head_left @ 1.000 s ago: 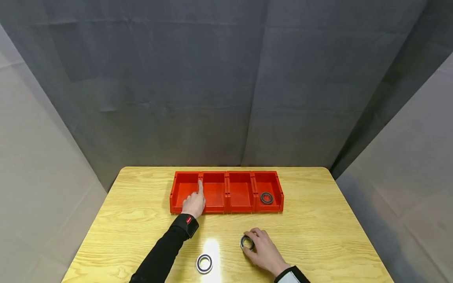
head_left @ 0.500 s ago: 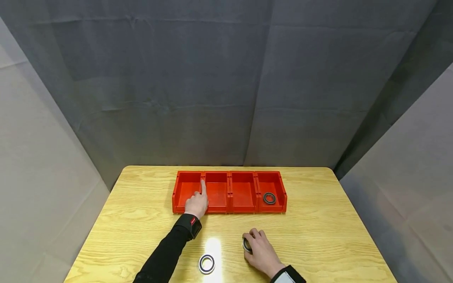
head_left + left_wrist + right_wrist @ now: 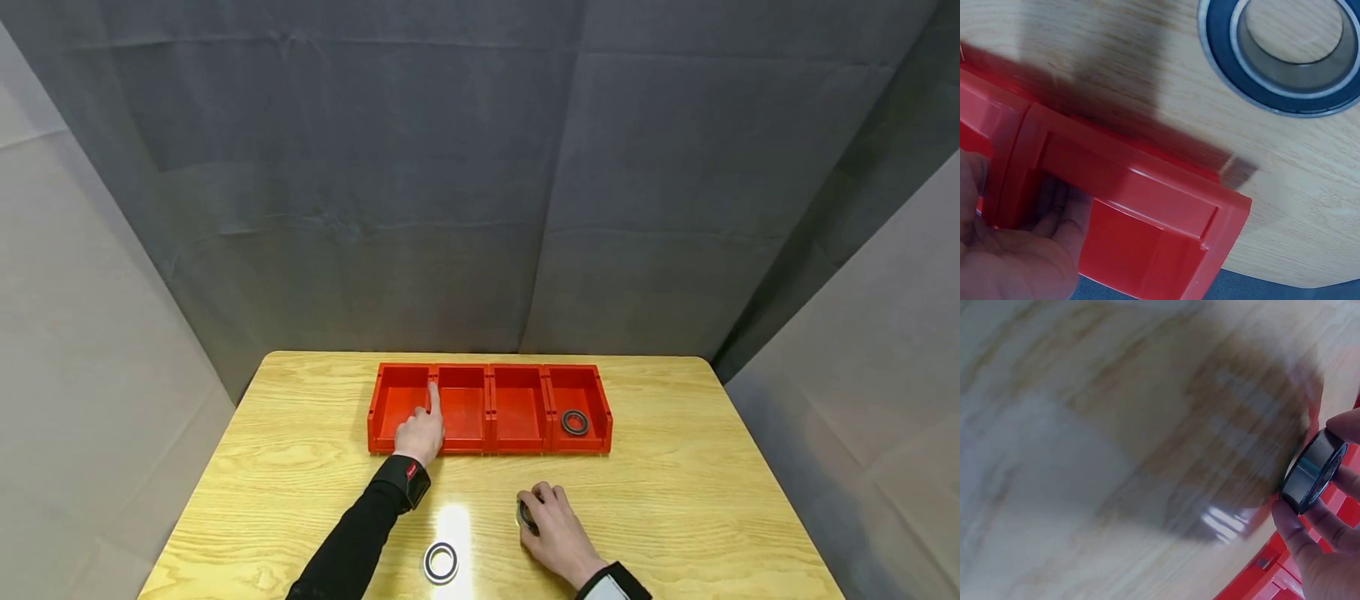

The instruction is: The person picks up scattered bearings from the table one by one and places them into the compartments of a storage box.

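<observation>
A row of red storage bins [image 3: 517, 417] stands at the back of the table. My left hand [image 3: 420, 433] grips the wall between the two leftmost bins, index finger stretched along its top; the left wrist view shows fingers inside one bin and the thumb across the wall. Near the front, my right hand [image 3: 557, 537] pinches a ball bearing [image 3: 1309, 470] between thumb and fingers, tilted on edge in the right wrist view. Another bearing [image 3: 429, 563] lies flat on the table between the arms. A third bearing [image 3: 575, 432] lies in the rightmost bin.
The light wooden table [image 3: 675, 483] ends at a dark grey curtain [image 3: 375, 208] behind the bins. Pale fabric panels [image 3: 97, 375] flank it on both sides. A bright light reflection falls beside the loose bearing.
The right hand has closed around its bearing, now tilted and mostly covered by the fingers. The left hand keeps its place on the bins. The head view has shifted slightly.
</observation>
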The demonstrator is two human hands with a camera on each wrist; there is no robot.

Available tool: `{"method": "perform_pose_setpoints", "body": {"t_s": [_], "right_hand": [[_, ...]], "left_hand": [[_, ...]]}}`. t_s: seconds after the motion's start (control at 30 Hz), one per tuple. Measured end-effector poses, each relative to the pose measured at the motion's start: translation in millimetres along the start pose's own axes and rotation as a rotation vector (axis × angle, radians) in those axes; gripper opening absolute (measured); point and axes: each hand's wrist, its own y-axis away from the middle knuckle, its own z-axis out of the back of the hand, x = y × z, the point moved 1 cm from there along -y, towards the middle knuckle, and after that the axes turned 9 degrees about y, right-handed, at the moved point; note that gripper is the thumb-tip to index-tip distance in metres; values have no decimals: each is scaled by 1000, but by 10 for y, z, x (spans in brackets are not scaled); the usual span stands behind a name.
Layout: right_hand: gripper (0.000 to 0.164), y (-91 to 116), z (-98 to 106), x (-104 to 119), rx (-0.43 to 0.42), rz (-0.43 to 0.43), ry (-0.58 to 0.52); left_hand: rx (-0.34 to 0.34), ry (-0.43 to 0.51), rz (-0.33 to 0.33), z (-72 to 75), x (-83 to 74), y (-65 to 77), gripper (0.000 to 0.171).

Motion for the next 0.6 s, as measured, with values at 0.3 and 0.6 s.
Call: {"method": "perform_pose_setpoints", "body": {"t_s": [0.3,0.6], "right_hand": [[37,-145,52,-1,-55,-9,-12],[38,-396,169,-17,-163,-12,2]], "left_hand": [[-9,-7,-5,3,-6,5,76],[3,-16,-1,4,-5,0,78]]}}
